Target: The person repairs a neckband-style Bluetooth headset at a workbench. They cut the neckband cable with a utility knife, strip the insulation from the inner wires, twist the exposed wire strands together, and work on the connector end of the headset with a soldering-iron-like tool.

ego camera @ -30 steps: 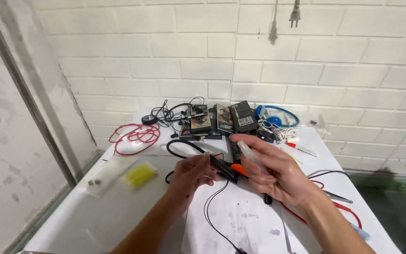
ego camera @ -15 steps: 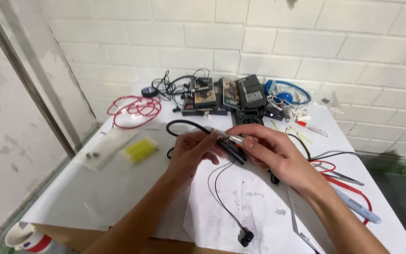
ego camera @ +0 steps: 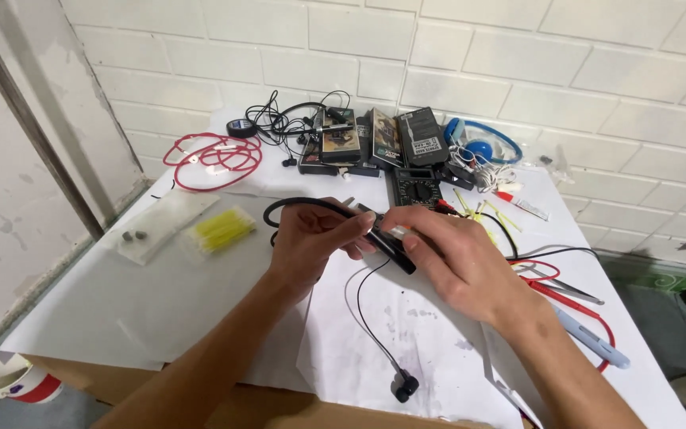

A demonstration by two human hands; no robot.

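White table: L hand & R hand both pinch black neckband earphone betw. them.

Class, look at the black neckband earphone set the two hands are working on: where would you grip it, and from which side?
Grip the black neckband earphone set on its stiff black end bar, pinching across its narrow width from above. That bar is rigid and lies slanted between the left hand and right hand; the thin black cable and earbuds hang limp, so probably they give poor hold.
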